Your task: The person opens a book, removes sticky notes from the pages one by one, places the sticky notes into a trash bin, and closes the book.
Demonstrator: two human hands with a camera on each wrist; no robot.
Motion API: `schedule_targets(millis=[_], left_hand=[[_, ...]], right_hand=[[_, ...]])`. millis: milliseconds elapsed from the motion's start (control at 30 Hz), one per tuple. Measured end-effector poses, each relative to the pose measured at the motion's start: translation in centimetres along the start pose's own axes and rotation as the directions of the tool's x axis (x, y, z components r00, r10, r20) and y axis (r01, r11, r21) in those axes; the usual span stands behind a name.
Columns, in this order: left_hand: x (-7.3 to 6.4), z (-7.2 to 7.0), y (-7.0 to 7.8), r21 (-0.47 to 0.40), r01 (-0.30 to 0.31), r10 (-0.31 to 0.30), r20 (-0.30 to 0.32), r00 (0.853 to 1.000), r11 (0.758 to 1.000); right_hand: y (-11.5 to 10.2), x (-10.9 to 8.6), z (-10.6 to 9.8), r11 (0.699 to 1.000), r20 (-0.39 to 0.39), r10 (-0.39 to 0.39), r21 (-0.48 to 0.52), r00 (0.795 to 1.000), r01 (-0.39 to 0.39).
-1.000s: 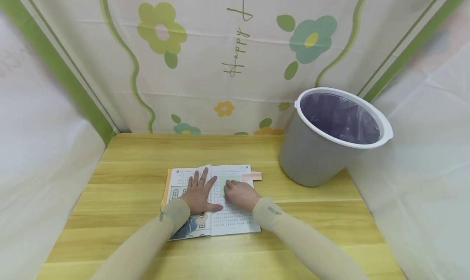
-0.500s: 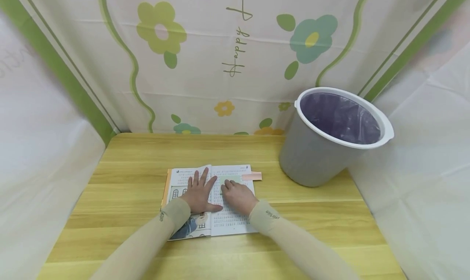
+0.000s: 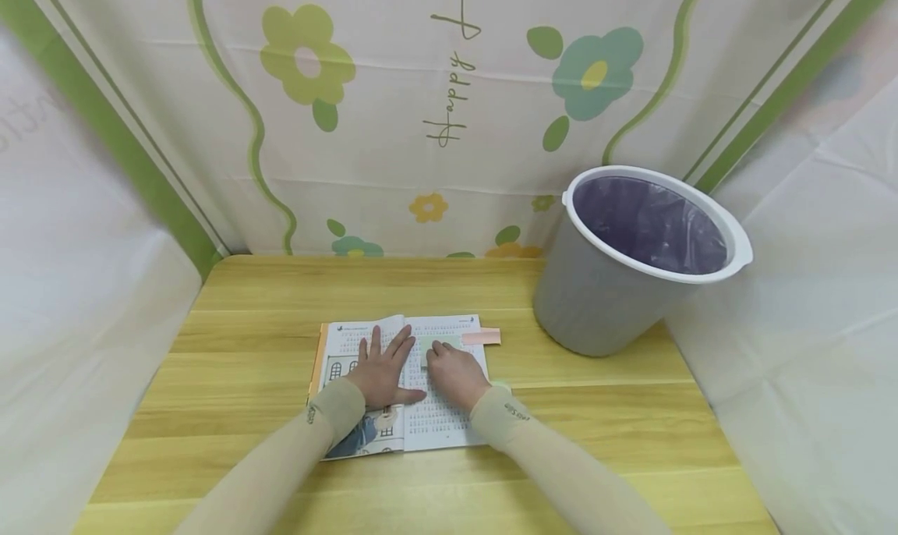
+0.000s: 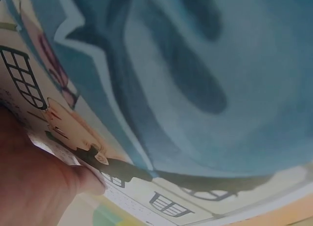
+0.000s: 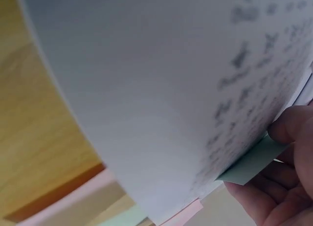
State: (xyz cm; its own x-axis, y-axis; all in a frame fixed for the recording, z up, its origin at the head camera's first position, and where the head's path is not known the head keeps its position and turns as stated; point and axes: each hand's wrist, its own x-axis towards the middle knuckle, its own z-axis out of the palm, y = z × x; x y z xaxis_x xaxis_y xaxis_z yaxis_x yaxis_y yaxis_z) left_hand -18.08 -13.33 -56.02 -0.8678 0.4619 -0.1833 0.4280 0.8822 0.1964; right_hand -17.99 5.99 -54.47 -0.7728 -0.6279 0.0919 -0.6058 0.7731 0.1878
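An open book (image 3: 435, 434) lies on the table, with an illustrated left page and a right page of small print. My left hand (image 3: 382, 375) rests on it with fingers spread, mostly over the left page near the fold. On the right page is a pale green sticky note (image 5: 254, 162). My right hand (image 3: 456, 375) pinches this note between thumb and fingers, and in the right wrist view its held part stands up from the page. The left wrist view shows my thumb (image 4: 49, 187) beside the illustration.
A pink paper strip (image 3: 481, 337) sticks out past the book's right edge. A pale green tab (image 3: 501, 384) shows beside my right cuff. At the table's back right stands a grey bin (image 3: 596, 301) with a purple liner. Flowered cloth (image 3: 449, 168) hangs behind the wooden table (image 3: 281, 285).
My right wrist has shifted a little left, uncovering the pale green tab at the book's right side. A finger of my left hand has moved right, closer to its neighbour.
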Motion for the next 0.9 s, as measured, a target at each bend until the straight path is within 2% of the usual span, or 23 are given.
schedule_targets(millis=[300, 467, 767, 900], left_hand=[[0.0, 0.1, -0.2, 0.024, 0.010, -0.011, 0.018, 1.000, 1.000], [-0.1, 0.0, -0.2, 0.049, -0.005, 0.004, 0.014, 1.000, 0.999], [0.2, -0.7, 0.2, 0.075, -0.006, 0.003, 0.039, 0.999, 0.997], [0.2, -1.0, 0.4, 0.093, -0.019, 0.017, 0.031, 0.999, 0.995]], right_hand=[[-0.1, 0.1, 0.0, 1.000, -0.015, -0.007, 0.009, 1.000, 0.007], [0.0, 0.2, 0.3, 1.000, -0.029, -0.005, 0.017, 1.000, 0.006], [0.5, 0.5, 0.2, 0.989, 0.028, 0.068, 0.128, 0.997, -0.071], [0.7, 0.6, 0.0, 0.980, 0.036, 0.095, 0.175, 0.995, -0.099]])
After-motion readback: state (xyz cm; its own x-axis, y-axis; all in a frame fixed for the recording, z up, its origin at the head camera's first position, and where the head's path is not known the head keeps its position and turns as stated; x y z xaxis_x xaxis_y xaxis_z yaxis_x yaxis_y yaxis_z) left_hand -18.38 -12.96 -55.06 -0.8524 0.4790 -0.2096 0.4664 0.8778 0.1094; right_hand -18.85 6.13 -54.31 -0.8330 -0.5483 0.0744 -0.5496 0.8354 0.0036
